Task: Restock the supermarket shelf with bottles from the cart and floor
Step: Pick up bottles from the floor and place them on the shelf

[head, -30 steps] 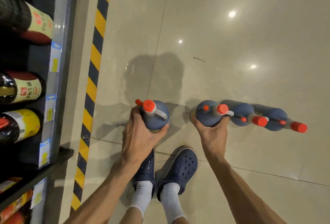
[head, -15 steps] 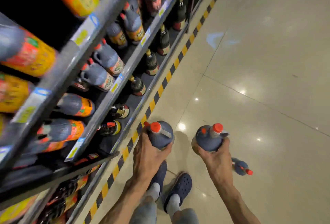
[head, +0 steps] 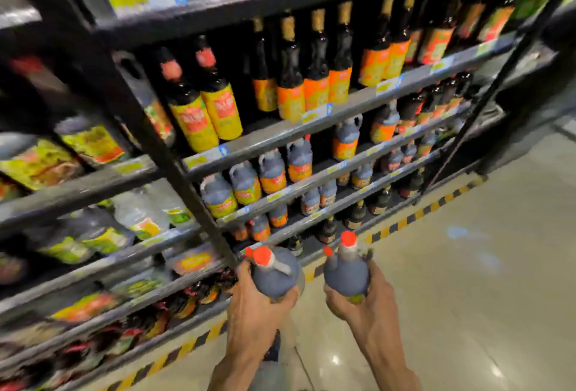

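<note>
My left hand (head: 254, 303) grips a dark blue-grey jug (head: 276, 273) with an orange-red cap and a side handle, held upright at waist height. My right hand (head: 363, 308) grips a matching jug (head: 346, 272), also upright, beside the first. Both jugs hang in front of the dark metal shelf unit (head: 280, 135). On its middle tier stands a row of similar shelved jugs (head: 246, 183) with orange labels.
Tall dark bottles (head: 314, 79) with orange and yellow labels fill the upper tier. A black upright post (head: 162, 147) splits the shelving. Yellow-black hazard tape (head: 414, 214) runs along the shelf base. Glossy beige floor (head: 467, 281) opens to the right.
The two jugs were lifted off the floor. My view has swung up from the floor to the shelf front, and the remaining floor jugs have dropped out of sight.
</note>
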`<move>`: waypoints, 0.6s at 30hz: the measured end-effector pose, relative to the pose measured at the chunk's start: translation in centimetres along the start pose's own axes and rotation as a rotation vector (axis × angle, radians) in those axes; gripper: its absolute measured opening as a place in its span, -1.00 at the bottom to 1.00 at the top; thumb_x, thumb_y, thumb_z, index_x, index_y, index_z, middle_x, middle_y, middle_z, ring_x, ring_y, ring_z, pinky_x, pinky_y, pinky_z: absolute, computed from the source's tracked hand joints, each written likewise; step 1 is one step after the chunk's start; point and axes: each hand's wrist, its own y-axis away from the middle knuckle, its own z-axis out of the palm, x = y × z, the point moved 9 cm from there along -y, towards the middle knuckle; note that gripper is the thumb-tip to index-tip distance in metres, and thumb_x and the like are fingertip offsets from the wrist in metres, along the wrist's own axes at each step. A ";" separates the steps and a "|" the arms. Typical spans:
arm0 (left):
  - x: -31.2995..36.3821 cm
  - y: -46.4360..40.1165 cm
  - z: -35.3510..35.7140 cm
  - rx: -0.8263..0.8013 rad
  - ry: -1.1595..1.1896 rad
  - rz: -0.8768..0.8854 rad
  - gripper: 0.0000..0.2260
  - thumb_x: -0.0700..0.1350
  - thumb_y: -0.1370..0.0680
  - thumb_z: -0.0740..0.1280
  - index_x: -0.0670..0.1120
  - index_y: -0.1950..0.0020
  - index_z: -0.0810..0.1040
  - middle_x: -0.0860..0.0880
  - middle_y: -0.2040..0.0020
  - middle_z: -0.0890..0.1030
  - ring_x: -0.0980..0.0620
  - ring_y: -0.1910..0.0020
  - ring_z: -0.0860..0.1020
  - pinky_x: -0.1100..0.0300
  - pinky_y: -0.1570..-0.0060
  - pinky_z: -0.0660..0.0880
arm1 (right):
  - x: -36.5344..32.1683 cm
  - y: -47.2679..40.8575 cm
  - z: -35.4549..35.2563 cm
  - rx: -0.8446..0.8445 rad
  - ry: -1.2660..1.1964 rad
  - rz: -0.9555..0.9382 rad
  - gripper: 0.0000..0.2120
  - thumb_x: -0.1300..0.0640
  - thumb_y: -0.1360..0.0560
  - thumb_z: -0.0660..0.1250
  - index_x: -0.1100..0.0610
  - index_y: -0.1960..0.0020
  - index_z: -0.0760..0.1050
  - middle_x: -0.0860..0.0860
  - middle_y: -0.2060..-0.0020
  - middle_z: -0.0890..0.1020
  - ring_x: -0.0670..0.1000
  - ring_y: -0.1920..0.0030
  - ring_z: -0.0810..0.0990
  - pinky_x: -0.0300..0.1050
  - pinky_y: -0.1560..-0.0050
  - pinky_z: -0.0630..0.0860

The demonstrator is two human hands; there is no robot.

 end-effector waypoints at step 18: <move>-13.3 22.7 -42.3 0.885 0.216 -0.197 -0.04 0.24 -0.38 0.55 0.17 -0.64 0.08 0.08 -0.58 0.24 -0.01 -0.54 0.29 -0.01 -0.42 0.39 | -29.9 27.0 27.8 -0.655 0.144 -0.536 -0.08 -0.22 -0.33 0.59 -0.01 -0.54 0.23 0.03 -0.39 0.53 0.16 -0.32 0.55 -0.05 -0.05 0.47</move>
